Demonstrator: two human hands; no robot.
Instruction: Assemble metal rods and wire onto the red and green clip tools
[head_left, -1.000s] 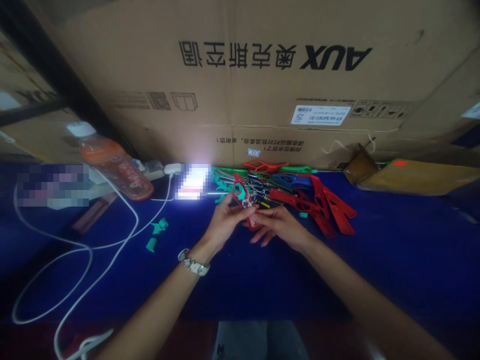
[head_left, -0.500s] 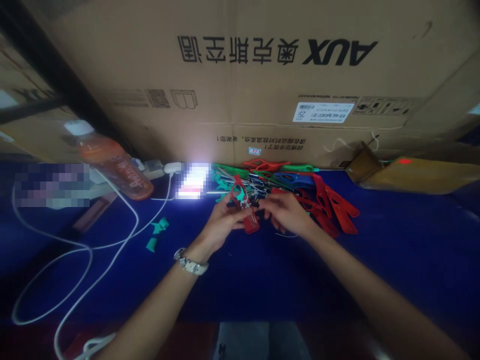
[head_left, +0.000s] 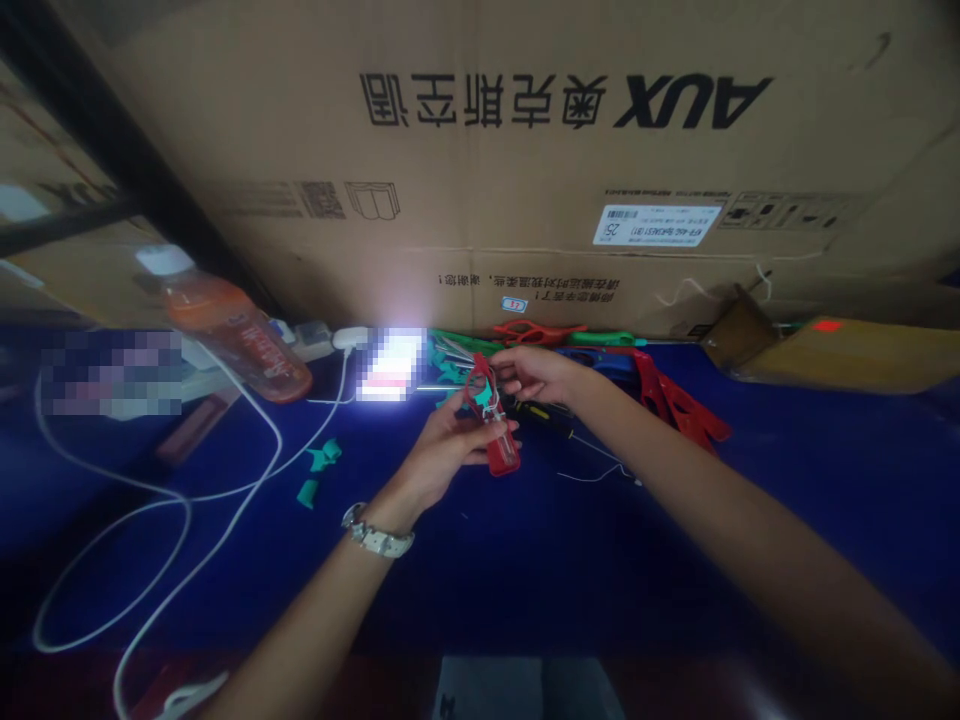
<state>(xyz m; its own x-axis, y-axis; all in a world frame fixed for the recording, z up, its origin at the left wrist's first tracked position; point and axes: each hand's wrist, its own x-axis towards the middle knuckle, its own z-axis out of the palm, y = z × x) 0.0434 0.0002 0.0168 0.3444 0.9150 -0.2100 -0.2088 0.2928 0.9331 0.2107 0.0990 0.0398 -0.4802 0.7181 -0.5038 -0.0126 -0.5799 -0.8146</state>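
My left hand point(head_left: 450, 445) is closed on a red plastic lighter casing point(head_left: 504, 455), held upright above the blue table. A turquoise trigger piece point(head_left: 484, 393) and white wires show in its upper part. My right hand point(head_left: 536, 375) is just right of the casing's top, over a pile of parts. Its fingers are curled, thumb and forefinger close to some thin metal tubes point(head_left: 454, 348); what they pinch, if anything, is hidden. Below it lies a screwdriver point(head_left: 534, 411) with a black and yellow handle. More red casings point(head_left: 686, 410) lie to the right, partly behind my forearm.
A large cardboard box point(head_left: 480, 220) walls off the back. Left are a drink bottle point(head_left: 236, 325), a white cable point(head_left: 262, 490), a blurred bright patch and loose turquoise pieces point(head_left: 322, 456). A yellowish packet point(head_left: 862, 350) lies right. A thin white wire point(head_left: 592, 478) lies in front.
My right hand has moved up and slightly left, from beside the casing's lower part to its top, uncovering the screwdriver. My left hand keeps the casing nearly in place.
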